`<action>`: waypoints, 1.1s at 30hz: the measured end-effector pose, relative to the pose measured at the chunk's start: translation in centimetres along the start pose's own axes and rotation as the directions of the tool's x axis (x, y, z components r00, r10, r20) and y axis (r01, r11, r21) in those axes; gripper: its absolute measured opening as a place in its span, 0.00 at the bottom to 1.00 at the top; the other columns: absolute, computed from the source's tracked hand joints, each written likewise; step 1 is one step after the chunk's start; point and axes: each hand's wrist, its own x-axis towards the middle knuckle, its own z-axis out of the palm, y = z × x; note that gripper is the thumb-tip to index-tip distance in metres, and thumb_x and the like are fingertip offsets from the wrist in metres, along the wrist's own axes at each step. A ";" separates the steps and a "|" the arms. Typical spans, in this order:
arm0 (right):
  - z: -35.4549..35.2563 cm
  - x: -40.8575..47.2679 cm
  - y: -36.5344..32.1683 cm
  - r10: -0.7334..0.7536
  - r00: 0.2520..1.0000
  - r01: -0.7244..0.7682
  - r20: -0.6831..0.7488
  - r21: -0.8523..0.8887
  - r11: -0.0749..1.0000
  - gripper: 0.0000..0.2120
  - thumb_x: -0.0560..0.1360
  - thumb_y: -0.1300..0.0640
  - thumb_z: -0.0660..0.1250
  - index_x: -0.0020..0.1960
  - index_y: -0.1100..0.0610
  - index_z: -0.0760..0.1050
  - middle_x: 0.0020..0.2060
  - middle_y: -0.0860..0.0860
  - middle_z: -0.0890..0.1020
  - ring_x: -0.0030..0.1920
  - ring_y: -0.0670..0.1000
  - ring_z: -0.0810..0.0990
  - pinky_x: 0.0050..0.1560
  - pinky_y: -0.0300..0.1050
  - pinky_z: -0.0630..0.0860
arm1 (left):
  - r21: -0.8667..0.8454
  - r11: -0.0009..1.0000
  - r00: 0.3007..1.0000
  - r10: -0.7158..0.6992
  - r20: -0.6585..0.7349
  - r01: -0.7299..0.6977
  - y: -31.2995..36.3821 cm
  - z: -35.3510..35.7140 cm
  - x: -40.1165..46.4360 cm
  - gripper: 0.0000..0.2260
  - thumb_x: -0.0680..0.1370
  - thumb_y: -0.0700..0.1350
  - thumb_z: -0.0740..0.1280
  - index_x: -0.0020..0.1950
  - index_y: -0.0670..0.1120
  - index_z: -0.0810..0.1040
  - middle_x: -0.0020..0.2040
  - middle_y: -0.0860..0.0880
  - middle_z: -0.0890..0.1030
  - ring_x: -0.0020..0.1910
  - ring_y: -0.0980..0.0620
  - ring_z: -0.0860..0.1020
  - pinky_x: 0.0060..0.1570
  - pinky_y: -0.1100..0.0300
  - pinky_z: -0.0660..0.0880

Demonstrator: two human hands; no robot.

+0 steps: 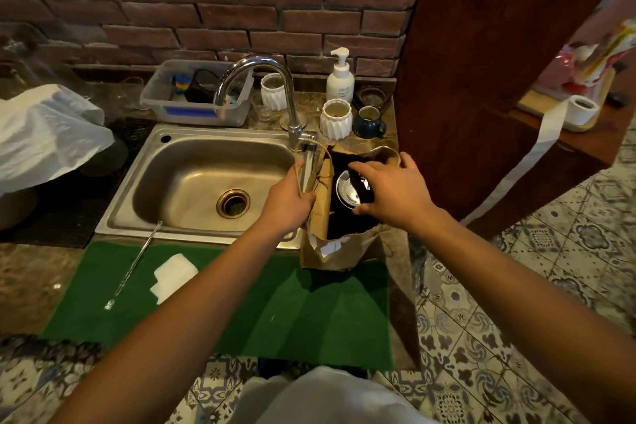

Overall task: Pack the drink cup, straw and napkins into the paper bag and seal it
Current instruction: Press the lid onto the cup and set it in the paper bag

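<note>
A lidded drink cup (349,190) sits low inside the open paper bag (330,251), which stands at the counter's edge just right of the steel sink (192,179). The person's right hand (392,189), fingers spread and curled over the cup's lid, appears to be seating it upright, while the left hand (287,206) clamps the bag's near-left wall, seemingly to hold the mouth wide. A wrapped straw (132,267) and folded napkins (173,277) wait on the green mat (275,313), unpacked. The bag remains unsealed.
</note>
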 end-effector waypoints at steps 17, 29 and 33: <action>1.9 3.5 -0.5 0.060 0.977 -0.045 0.207 -0.075 0.996 0.39 0.76 0.36 0.68 0.81 0.41 0.55 0.68 0.51 0.76 0.69 0.58 0.73 0.67 0.61 0.66 | -0.011 1.000 1.000 0.022 0.020 -0.022 -1.3 -0.6 0.6 0.31 0.80 0.45 0.68 0.81 0.56 0.58 0.55 0.41 0.82 0.46 0.43 0.83 0.51 0.52 0.80; 0.2 2.7 0.6 0.003 1.000 -0.002 0.000 0.084 0.996 0.32 0.72 0.42 0.74 0.74 0.45 0.71 0.70 0.48 0.76 0.72 0.55 0.71 0.71 0.60 0.64 | -0.096 0.994 0.999 0.042 -0.001 -0.042 -1.0 -0.1 1.0 0.28 0.80 0.43 0.67 0.77 0.61 0.64 0.50 0.41 0.84 0.40 0.45 0.83 0.48 0.45 0.81; -0.1 1.0 0.8 0.188 0.957 -0.153 -0.222 0.166 0.974 0.35 0.70 0.48 0.76 0.74 0.49 0.69 0.73 0.53 0.71 0.74 0.57 0.67 0.74 0.59 0.65 | -0.099 0.995 1.000 0.017 -0.026 -0.019 -1.1 0.0 1.3 0.29 0.80 0.43 0.68 0.77 0.60 0.64 0.44 0.44 0.84 0.35 0.50 0.80 0.45 0.52 0.80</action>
